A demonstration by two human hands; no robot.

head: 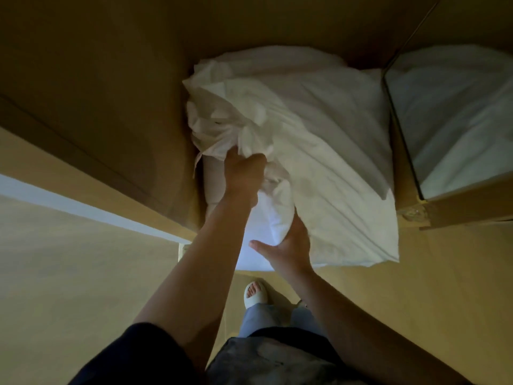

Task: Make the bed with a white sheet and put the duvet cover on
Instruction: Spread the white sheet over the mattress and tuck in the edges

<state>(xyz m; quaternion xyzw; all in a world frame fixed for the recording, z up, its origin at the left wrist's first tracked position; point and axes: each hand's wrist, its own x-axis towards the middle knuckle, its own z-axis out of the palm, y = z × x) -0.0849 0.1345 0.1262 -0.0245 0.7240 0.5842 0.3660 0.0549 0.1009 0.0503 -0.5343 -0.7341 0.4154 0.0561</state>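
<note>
Left hand (244,173) gripping bunched white sheet (319,129), right hand (288,245) spread wide, pressing the folded bundle underneath, mirror (455,115) beside.

Two hands (244,173) (288,248), one white sheet (319,120), one slipper (255,294).

A tan floor (388,287) carries a heap of white bedding (319,140) at twelve o'clock and a slippered foot (255,294) at six.
</note>
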